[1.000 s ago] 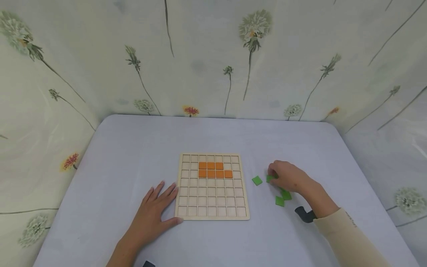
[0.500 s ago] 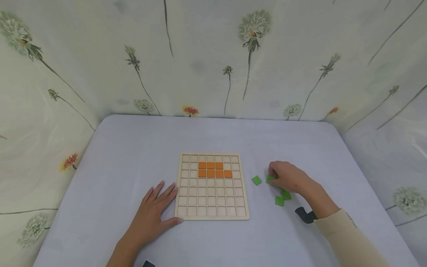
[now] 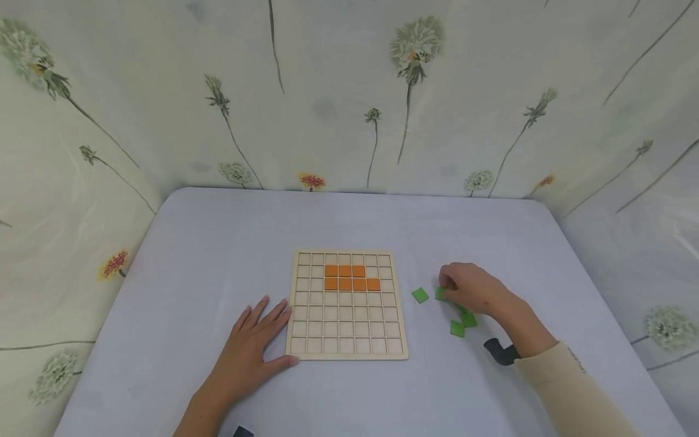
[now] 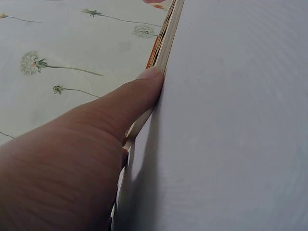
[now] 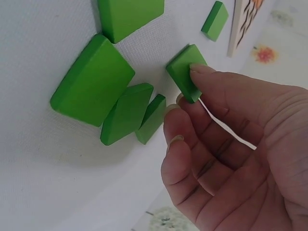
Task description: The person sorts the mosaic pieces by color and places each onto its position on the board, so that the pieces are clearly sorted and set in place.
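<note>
A square wooden grid board [image 3: 346, 321] lies on the table, with orange square tiles [image 3: 345, 284] in two rows of its upper cells. My left hand [image 3: 248, 352] rests flat with fingers spread at the board's left edge. Its thumb [image 4: 130, 98] touches the near left corner. Right of the board, my right hand [image 3: 472, 287] pinches a green square tile [image 5: 184, 72] between thumb and fingertips. Several other green tiles lie around it, among them a large-looking one [image 5: 91, 82] in the right wrist view and a lone tile [image 3: 420, 295] nearest the board.
A black curved object [image 3: 499, 352] lies beside the right wrist, partly covered by it. Another dark object [image 3: 243, 432] shows at the bottom edge near the left forearm. A white cloth covers the table [image 3: 218, 243], and a flower-printed curtain [image 3: 327, 91] hangs behind and at the sides.
Both hands stay almost in place. The right fingers shift very slightly at the green tile; the board and the other tiles look the same.
</note>
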`<state>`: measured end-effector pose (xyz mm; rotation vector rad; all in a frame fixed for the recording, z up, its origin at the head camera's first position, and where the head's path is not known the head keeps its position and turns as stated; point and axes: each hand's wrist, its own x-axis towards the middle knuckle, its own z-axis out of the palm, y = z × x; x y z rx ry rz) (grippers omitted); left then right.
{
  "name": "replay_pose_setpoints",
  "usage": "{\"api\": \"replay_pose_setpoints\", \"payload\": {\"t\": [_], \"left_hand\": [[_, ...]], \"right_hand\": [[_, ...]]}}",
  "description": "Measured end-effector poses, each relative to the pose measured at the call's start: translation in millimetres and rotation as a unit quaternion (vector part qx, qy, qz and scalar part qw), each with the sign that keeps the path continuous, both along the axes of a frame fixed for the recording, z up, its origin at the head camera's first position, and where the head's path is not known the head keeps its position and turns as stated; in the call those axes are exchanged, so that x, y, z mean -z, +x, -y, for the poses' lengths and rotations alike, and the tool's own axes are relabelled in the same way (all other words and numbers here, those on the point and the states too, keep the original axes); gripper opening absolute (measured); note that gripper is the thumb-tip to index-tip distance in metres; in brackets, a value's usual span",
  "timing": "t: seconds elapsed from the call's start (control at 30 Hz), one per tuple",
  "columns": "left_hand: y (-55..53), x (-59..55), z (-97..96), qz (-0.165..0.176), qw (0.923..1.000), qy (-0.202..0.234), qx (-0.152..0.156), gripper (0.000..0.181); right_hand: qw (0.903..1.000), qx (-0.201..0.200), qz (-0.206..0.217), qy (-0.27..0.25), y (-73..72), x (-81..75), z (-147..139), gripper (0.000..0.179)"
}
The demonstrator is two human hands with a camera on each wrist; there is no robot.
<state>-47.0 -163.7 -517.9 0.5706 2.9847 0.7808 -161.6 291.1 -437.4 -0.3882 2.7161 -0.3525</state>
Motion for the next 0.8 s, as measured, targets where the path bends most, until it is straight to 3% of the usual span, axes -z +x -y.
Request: {"api": "replay_pose_setpoints", "payload": {"t": [0.8], "left_hand": [[-0.2, -0.8, -1.4, -0.001, 1.0000, -0.001, 0.000, 0.095]], "right_hand": [[0.9999, -0.010, 0.000, -0.008, 1.0, -4.6, -0.1, 0.008]]}}
